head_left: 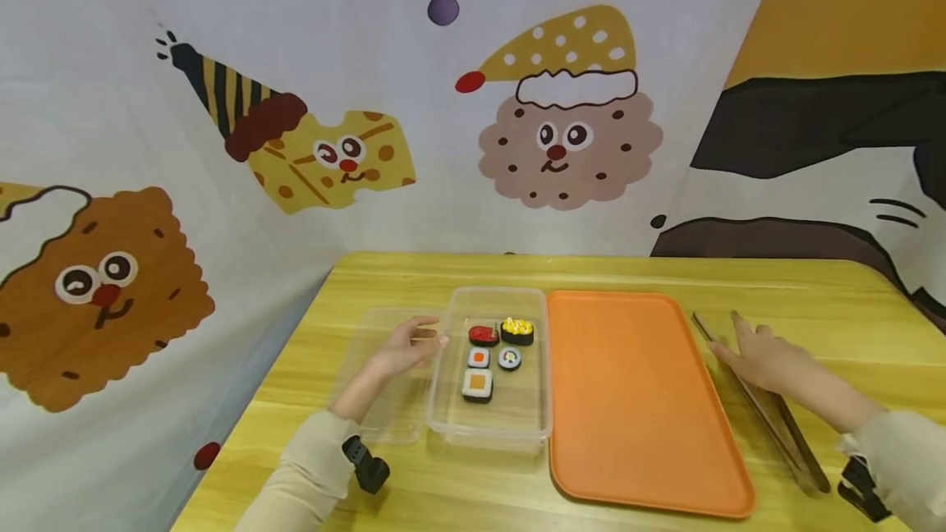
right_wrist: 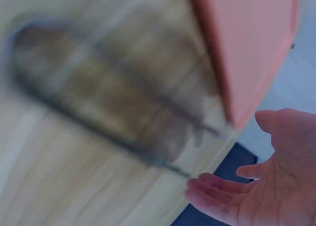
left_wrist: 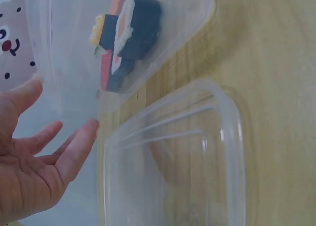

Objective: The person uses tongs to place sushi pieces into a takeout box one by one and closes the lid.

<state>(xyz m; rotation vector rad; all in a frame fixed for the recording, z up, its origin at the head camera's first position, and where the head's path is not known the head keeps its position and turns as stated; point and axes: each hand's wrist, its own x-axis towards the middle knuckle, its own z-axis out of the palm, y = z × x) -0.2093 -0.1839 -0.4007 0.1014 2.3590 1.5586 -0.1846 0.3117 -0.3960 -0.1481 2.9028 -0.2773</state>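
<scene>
My left hand point(head_left: 406, 347) hovers at the left wall of a clear plastic container point(head_left: 491, 433), its fingers loosely spread and holding nothing. Inside the container lie several toy sushi pieces: a red-topped one point(head_left: 484, 336), one with yellow topping point(head_left: 517, 331), two small rolls and a larger square roll point(head_left: 477, 385). Beneath my left forearm is a clear lid point(left_wrist: 232, 137). On the right, my right hand point(head_left: 761, 360) is above metal tongs point(head_left: 802, 446), fingers relaxed. In the right wrist view its fingertips come close to one tip of the tongs point(right_wrist: 94, 130), with nothing gripped.
An orange tray point(head_left: 636, 401) lies between the container and the tongs on the yellow wood-grain table point(head_left: 857, 302). Behind the table hangs a printed cloth point(head_left: 414, 64) with cartoon biscuits and cheese. Both wrists wear dark straps.
</scene>
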